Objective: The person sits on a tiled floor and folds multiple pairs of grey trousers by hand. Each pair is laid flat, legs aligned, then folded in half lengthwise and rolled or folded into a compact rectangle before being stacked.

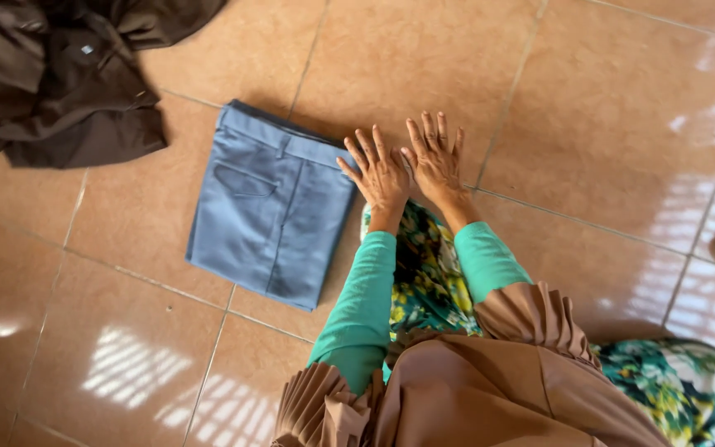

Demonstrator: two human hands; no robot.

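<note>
On the tiled floor (589,124), both hands are pressed flat beside folded blue trousers (271,203).

In the head view, the left hand (381,174) and right hand (436,159) are laid side by side, fingers spread open, nothing gripped. The left hand is placed just beside the trousers' right edge; whether it touches cannot be told. A crumpled dark brown garment (59,74) is seen well apart, at upper left.

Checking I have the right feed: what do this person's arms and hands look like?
Both arms wear snug, plain teal-green long sleeves ending at the wrists. The left hand and right hand are bare: no gloves, and no rings or watch that I can make out. A tan pleated, ruffle-edged cloth drapes over the upper arms.
</note>
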